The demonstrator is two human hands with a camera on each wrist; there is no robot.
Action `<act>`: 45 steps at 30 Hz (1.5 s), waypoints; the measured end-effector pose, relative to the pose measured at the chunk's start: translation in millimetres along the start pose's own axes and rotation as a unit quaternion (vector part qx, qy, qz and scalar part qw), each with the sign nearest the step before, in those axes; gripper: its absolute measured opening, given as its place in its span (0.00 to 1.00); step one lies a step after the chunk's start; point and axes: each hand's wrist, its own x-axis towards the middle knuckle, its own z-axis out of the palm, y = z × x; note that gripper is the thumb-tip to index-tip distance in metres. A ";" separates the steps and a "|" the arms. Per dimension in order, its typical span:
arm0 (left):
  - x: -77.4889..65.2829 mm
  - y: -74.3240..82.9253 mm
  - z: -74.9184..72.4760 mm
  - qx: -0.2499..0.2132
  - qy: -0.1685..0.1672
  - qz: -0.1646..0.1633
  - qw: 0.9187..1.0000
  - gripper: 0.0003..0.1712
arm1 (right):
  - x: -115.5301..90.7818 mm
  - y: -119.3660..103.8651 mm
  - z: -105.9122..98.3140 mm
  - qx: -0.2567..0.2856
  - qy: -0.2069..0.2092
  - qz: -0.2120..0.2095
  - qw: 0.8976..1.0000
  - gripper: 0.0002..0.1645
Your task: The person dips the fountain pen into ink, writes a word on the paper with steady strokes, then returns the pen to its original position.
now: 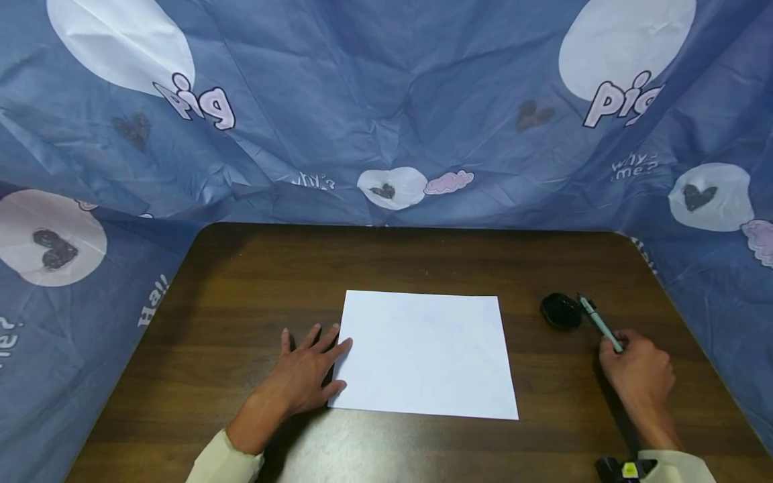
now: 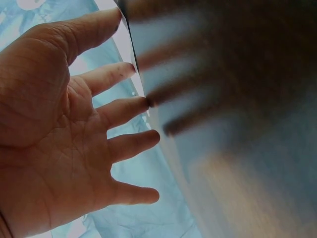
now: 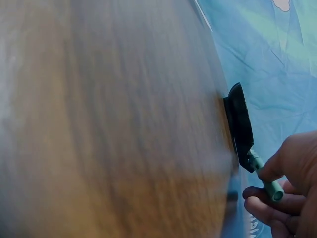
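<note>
A blank white sheet of paper [image 1: 425,355] lies flat on the wooden table. At its left edge my left hand [image 1: 300,376] is spread, with fingertips and thumb over or at the paper's margin. The left wrist view shows the same hand's palm [image 2: 54,139] with straight, parted fingers and nothing in them. On the right, my right hand [image 1: 641,372] pinches a pale green pen [image 1: 596,320] near its rear end, between thumb and fingers. The pen's dark far end points away, beside a black rounded object [image 1: 560,311]. In the right wrist view that black object [image 3: 239,126] looks low and flat-sided.
The brown wooden table [image 1: 290,261] has rounded back corners. A blue patterned cloth [image 1: 386,100] hangs behind it and along both sides. A black device with a yellow mark [image 1: 628,469] sits at my right wrist by the sleeve.
</note>
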 end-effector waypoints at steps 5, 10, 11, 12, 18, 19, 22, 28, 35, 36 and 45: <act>-0.1 0.5 -0.2 -0.004 0.001 -0.001 1.000 0.39 | -1.5 -2.4 2.7 0.024 0.062 -0.011 0.998 0.18; 0.0 0.6 -0.3 -0.005 0.004 0.000 1.000 0.39 | -4.1 -5.3 3.4 0.065 0.123 -0.045 0.989 0.18; -0.2 0.7 -0.5 -0.005 0.004 0.000 1.000 0.39 | -4.4 -5.8 3.5 0.073 0.131 -0.050 0.987 0.19; -0.3 0.6 -0.6 -0.005 0.003 0.000 1.000 0.39 | -4.7 -6.3 3.5 0.081 0.139 -0.052 0.986 0.19; -1.0 0.8 -1.2 -0.010 0.003 0.002 1.000 0.38 | -3.8 -9.0 4.3 0.116 0.197 -0.061 0.972 0.19; -0.9 0.7 -1.4 -0.010 0.003 0.002 1.000 0.38 | -3.4 -9.4 4.5 0.122 0.213 -0.067 0.967 0.18; -0.2 0.4 -1.5 -0.013 0.002 0.002 1.000 0.38 | -2.3 -10.2 5.4 0.139 0.270 -0.084 0.949 0.15; -0.1 0.1 -1.4 -0.017 0.001 0.002 1.000 0.39 | -1.4 -12.3 6.0 0.192 0.345 -0.087 0.915 0.13; -1.1 -0.1 -0.8 -0.015 0.004 0.004 1.000 0.39 | -2.0 -13.5 5.2 0.190 0.370 -0.097 0.904 0.14; -1.3 0.0 -0.7 -0.015 0.006 0.005 1.000 0.39 | -2.3 -13.5 5.0 0.192 0.370 -0.100 0.903 0.14; -2.3 -0.1 0.7 -0.011 0.012 0.008 1.000 0.39 | -2.2 -17.1 6.7 0.203 0.410 -0.083 0.885 0.11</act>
